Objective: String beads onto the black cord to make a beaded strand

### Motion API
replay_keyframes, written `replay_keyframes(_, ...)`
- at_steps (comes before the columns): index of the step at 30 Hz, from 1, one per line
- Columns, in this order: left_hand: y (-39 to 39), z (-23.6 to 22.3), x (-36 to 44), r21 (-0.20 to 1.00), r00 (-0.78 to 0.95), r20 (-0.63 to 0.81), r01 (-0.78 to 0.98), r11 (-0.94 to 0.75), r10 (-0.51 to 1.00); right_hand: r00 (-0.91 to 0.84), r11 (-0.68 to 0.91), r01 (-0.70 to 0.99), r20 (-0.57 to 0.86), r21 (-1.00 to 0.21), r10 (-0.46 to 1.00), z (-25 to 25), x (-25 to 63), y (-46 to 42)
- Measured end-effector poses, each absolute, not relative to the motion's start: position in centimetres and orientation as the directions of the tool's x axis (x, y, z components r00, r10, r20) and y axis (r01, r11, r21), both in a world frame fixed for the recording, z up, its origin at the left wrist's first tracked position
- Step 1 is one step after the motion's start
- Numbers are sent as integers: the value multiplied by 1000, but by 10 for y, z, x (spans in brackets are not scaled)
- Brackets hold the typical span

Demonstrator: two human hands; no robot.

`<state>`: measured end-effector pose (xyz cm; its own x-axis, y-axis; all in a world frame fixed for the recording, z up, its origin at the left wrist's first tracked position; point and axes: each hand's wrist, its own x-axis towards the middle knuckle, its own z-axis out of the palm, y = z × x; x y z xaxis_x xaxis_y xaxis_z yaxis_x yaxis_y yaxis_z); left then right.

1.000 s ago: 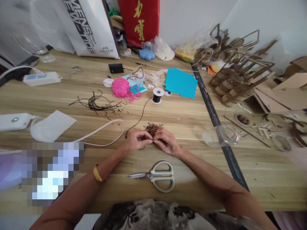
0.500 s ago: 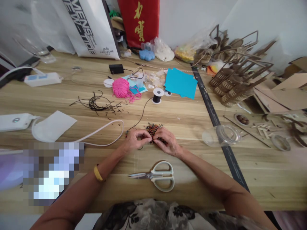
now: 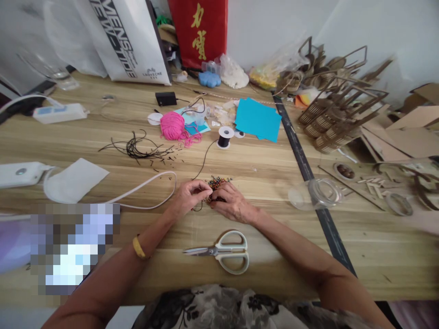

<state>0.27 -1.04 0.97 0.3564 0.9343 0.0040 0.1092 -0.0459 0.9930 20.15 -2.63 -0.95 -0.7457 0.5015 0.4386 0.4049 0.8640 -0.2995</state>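
Frame centre: left hand [image 3: 188, 197] pinching narrowly, contents unclear; right hand [image 3: 235, 203] curling over beads [image 3: 218, 183], grip unclear. Black cord [image 3: 205, 158] trailing from spool [image 3: 224, 139]; many beads lying loose, threaded count hidden.

Scissors [image 3: 224, 252] lie before the beads [image 3: 219, 182], the spool [image 3: 225, 137] behind them.

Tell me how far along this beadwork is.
Apparently done: black cord is drawn off the white plastic spool toward the left hand.

In hand: both hands work close together, the right hand over small multicoloured round beads. Any threaded ones are hidden or too small to tell.

Probably left: more threading, as loose beads remain, and perhaps cutting; the white-handled metal scissors lie unheld.
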Motion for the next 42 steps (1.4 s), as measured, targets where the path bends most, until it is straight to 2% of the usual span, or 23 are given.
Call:
replay_keyframes(15,-8,8,1,996,329,23,79,-52,944,-750,869,385,445,-309,490,-13,207,-22)
replay_keyframes(27,-8,8,2,995,328,1,94,-34,945,-761,888,393,458,-240,460,-12,201,-25)
replay_keyframes(30,-10,8,3,992,356,-7,119,-38,934,-728,882,373,498,-288,471,-13,203,-24)
replay_keyframes(35,-13,11,5,974,412,-6,209,-88,911,-582,824,338,587,-456,563,-16,206,-24)
replay_keyframes(42,-15,9,7,925,455,40,319,-205,890,-485,755,301,588,-583,648,-11,205,-25)
